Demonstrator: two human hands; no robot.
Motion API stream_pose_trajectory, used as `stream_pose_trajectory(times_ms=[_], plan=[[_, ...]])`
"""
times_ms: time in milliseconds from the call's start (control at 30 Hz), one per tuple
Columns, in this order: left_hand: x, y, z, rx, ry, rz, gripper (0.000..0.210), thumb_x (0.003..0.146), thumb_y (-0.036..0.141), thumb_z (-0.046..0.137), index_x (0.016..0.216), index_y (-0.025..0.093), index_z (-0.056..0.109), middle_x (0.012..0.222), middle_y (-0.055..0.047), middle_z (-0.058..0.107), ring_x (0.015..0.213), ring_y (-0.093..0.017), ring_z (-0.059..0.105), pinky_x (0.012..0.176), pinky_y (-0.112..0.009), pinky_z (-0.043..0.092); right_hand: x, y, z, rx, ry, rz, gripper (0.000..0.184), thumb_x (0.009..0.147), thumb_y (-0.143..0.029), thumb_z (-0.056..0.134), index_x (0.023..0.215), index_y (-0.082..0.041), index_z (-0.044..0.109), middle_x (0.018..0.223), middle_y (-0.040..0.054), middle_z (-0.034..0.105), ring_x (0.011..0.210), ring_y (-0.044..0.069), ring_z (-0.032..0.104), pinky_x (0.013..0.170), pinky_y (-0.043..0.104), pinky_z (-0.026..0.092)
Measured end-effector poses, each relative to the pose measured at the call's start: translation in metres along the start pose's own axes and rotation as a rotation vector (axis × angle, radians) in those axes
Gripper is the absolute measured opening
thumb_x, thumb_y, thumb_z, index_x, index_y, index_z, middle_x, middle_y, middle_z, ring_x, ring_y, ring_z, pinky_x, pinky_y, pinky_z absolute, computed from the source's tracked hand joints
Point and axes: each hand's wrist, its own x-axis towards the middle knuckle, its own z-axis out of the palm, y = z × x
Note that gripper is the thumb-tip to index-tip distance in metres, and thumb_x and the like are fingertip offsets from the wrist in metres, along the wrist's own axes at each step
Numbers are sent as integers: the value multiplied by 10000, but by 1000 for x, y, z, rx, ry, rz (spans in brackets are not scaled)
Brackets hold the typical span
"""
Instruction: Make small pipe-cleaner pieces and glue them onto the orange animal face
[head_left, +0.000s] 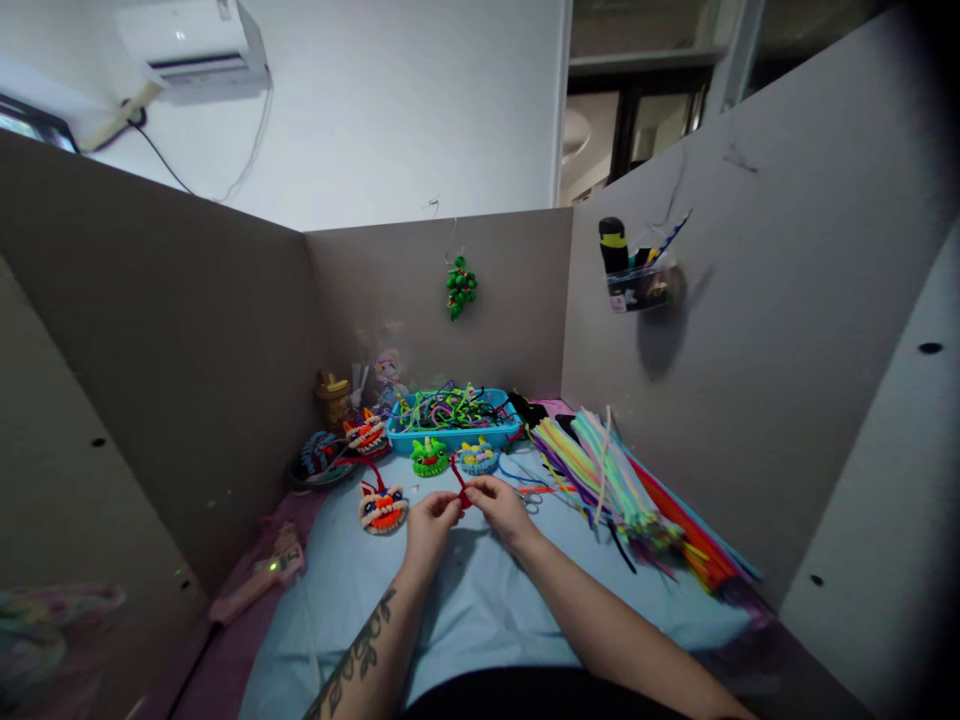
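Observation:
Between both hands is a red pipe cleaner (455, 472), bent, with one end standing up above the fingers. My left hand (433, 522) pinches it from the left, and my right hand (501, 508) grips it from the right. The fingertips almost meet, so part of the red piece is hidden. Left of my hands lies an orange-and-white lion-head figure (383, 510) made of fuzzy stems. Just beyond the hands sit a green figure (430, 457) and a blue-and-yellow figure (478, 456). Scissors (531, 500) lie to the right of my right hand.
A blue tray (450, 438) full of tangled pipe cleaners stands at the back. Bundles of pastel pipe cleaners (600, 470) lie along the right. A pink glue gun (262, 578) rests at the left on the light blue cloth's (495, 615) edge. Grey panels surround the table.

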Motion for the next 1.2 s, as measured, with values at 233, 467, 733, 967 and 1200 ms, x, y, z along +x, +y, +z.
stream_pose_trajectory(times_ms=[233,467,733,967,1200], plan=[[-1,0,-1,17,-50,42,156,633,234,637,745,126,652,615,-43,680,577,-154,626,562,-241,470,4,-1,0,173,39,108,256,602,-360,685,620,-146,547,490,-56,472,405,50,342,395,197,217],[1,1,-3,-53,5,20,209,609,244,684,774,119,658,662,-54,689,613,-160,635,583,-245,483,3,0,3,478,123,237,366,465,-357,774,658,-159,534,530,-58,460,419,45,340,372,179,199],[2,-4,-8,72,-13,100,157,652,243,619,749,135,677,713,-64,704,679,-181,641,648,-272,490,-3,-8,-9,-130,261,-148,373,682,-341,616,1021,-188,584,902,58,572,669,146,498,542,269,407],[1,-8,-13,289,-64,250,159,690,203,545,737,169,694,714,-48,702,645,-166,621,613,-258,471,-11,-25,-18,-924,-46,-675,174,784,-187,561,876,-274,681,951,37,636,1033,236,430,908,408,270],[1,-4,-12,240,-66,240,152,700,228,557,745,158,685,723,-55,703,670,-175,631,636,-273,486,-4,-11,-12,-684,55,-367,138,749,-209,582,658,-197,685,682,38,633,767,192,517,729,322,351]])
